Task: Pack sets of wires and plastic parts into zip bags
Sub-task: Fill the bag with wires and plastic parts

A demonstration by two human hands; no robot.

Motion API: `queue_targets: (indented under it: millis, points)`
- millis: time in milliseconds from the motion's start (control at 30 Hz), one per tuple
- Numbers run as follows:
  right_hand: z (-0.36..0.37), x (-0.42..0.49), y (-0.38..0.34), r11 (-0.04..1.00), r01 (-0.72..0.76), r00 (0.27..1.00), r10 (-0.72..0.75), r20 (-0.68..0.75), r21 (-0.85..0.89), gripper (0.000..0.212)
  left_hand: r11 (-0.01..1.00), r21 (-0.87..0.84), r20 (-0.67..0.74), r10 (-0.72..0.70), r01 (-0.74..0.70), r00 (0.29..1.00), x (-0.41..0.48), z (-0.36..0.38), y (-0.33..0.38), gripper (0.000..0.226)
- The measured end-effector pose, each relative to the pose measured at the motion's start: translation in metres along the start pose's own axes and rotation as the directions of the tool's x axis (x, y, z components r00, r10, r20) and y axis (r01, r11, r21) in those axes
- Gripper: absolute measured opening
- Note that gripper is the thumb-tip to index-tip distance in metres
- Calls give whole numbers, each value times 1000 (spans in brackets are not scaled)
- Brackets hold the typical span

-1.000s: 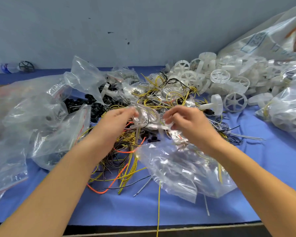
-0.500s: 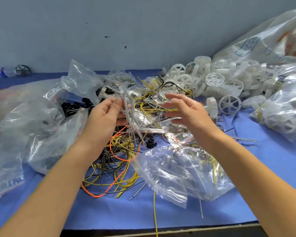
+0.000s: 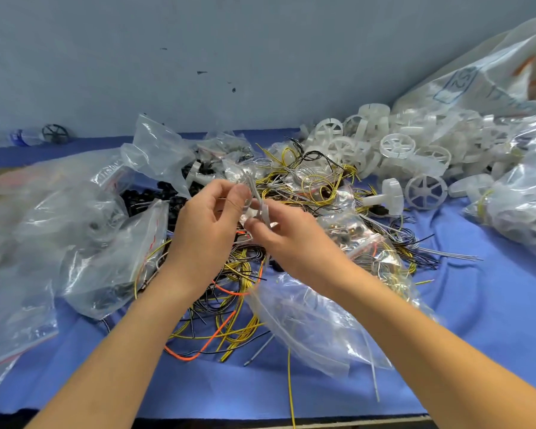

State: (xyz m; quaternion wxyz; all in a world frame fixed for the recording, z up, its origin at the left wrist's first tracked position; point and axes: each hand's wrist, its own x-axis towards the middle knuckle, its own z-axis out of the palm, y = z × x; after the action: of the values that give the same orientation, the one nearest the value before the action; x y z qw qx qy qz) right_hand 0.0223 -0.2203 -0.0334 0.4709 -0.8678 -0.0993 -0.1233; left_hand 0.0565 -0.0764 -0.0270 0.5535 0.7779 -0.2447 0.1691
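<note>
Two hands meet over the middle of the surface [image 3: 483, 311], just above a tangle of yellow, black and orange wires [image 3: 242, 331]. The left hand [image 3: 205, 233] pinches the upper part of a small zip bag [image 3: 255, 195] between thumb and forefinger. The right hand [image 3: 294, 239], fingers curled, pinches its lower end. The bag stands nearly upright, its long axis tilted from far-left to near-right, and is equally near each hand. Whether its mouth is open, and what it holds, cannot be told. The wires lie directly beneath the grip, slightly toward the left hand. The white spoked wheels [image 3: 426, 187] are heaped toward the far right corner, on the right hand's side. A large sack [image 3: 483, 69] at the right edge bears a boxed mark resembling "52"; its other print is illegible.
</note>
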Motion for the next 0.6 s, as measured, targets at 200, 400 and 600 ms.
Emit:
queue_targets:
  millis: [200, 400, 600]
  points:
    - [-16, 5, -8, 919, -87, 996, 78, 37, 385, 24, 906, 402, -30, 155, -130, 987, 2, -14, -7, 27]
    - [-33, 11, -8, 687, -116, 983, 182, -16, 718, 29, 876, 476, -125, 153, -76, 980, 9, -28, -20, 26]
    - [-1, 23, 1, 369, -322, 925, 318, 207, 872, 34, 916, -392, -374, -246, 88, 894, 30, -41, -9, 19]
